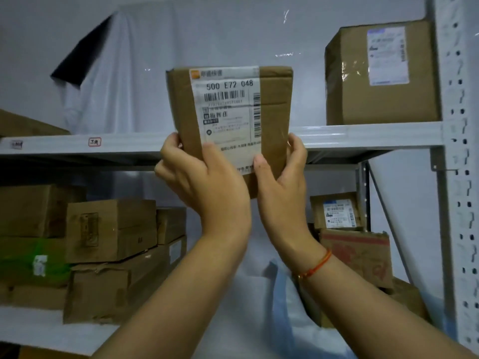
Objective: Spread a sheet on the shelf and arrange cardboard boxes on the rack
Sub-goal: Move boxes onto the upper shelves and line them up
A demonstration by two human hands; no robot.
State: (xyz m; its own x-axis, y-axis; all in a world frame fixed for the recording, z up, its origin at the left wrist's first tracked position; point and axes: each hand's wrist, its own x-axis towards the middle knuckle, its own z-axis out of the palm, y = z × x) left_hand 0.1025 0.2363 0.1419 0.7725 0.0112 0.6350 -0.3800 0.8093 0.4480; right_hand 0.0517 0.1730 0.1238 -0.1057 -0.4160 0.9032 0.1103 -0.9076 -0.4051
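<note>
A small brown cardboard box point(274, 104) with a white shipping label is held upright in front of the upper shelf's front edge point(103, 143). My left hand point(202, 182) grips its lower left corner, thumb on the label. My right hand point(280, 187) grips the lower right side, thumb on the front face. A clear plastic sheet point(207, 42) hangs behind the upper shelf. A larger labelled box point(355, 94) stands on the upper shelf at the right.
The lower shelf point(33, 330) carries stacked cardboard boxes point(111, 229) on the left and more boxes point(357, 255) on the right. A perforated white upright point(461, 177) runs down the right side. A box corner point(23, 125) shows at the upper left.
</note>
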